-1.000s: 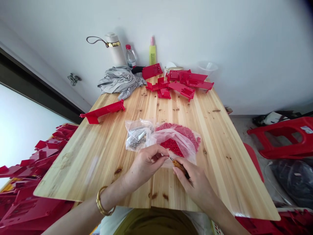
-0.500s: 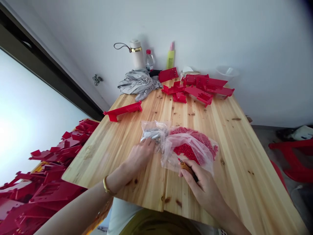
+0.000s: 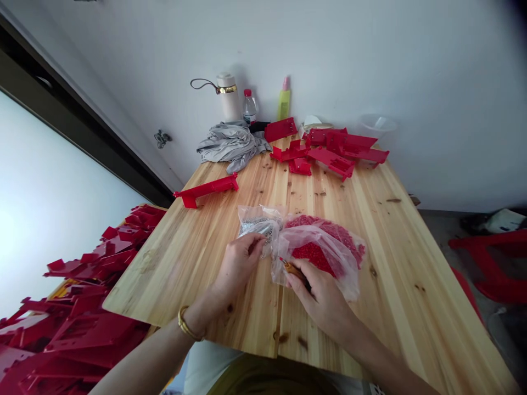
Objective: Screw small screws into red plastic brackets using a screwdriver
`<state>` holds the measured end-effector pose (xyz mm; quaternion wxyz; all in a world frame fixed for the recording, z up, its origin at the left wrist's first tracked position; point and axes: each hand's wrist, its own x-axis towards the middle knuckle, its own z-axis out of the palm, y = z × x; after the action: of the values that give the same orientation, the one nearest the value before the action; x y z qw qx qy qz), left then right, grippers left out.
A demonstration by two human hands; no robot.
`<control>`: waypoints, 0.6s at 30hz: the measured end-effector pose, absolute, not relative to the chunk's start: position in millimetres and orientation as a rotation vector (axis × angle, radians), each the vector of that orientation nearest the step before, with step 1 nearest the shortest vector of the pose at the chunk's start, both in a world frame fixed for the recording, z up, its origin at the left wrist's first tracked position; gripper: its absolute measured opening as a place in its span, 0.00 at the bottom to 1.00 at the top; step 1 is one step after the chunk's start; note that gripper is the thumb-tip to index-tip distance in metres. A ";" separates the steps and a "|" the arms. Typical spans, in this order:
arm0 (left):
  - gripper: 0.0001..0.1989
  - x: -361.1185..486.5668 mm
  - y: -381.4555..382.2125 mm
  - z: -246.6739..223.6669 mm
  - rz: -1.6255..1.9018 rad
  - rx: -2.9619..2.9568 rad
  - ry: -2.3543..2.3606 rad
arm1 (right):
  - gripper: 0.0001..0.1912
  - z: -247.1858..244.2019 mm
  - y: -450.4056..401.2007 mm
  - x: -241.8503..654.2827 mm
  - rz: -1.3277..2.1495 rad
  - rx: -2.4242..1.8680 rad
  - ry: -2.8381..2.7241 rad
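My left hand (image 3: 241, 262) is pinched closed just in front of a clear bag of small silvery metal pieces (image 3: 259, 225). Whatever lies between its fingertips is too small to make out. My right hand (image 3: 319, 293) grips a screwdriver (image 3: 295, 270) with a brownish-amber handle, its tip pointing up and left. A tiny red piece (image 3: 281, 258) sits at that tip. Behind the right hand, an open clear plastic bag (image 3: 284, 244) holds many small red pieces (image 3: 315, 257). Both bags lie side by side on the wooden table (image 3: 173, 263).
One red bracket (image 3: 208, 190) lies at the table's left; several red plastic parts (image 3: 329, 159) are piled at the back right. A grey cloth (image 3: 234, 144), flask (image 3: 228, 99) and bottles stand along the wall. More red parts (image 3: 90, 307) are heaped left of the table.
My left hand has drawn back from the bag of metal pieces, its fingertips now pinched together. My right hand has moved left with the screwdriver, bringing its tip closer to the left hand.
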<state>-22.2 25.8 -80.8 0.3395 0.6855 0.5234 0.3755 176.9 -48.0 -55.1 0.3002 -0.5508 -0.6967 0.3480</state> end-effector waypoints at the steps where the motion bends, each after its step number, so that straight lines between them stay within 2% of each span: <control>1: 0.09 -18.3 22.8 -77.3 0.992 1.600 1.330 | 0.10 -55.8 -46.0 174.7 0.906 -1.476 -1.853; 6: 0.15 -1.8 4.7 -56.1 0.931 1.102 1.142 | 0.10 -56.3 -41.6 168.6 0.832 -1.504 -1.869; 18: 0.15 5.2 -7.4 -49.4 0.984 1.126 1.092 | 0.10 -53.7 -49.8 174.5 0.769 -1.410 -1.862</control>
<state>5.2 -7.4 -49.4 0.6012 0.4858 0.4714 0.4246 174.5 -49.8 -53.7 0.3346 -0.5402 -0.7137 0.2948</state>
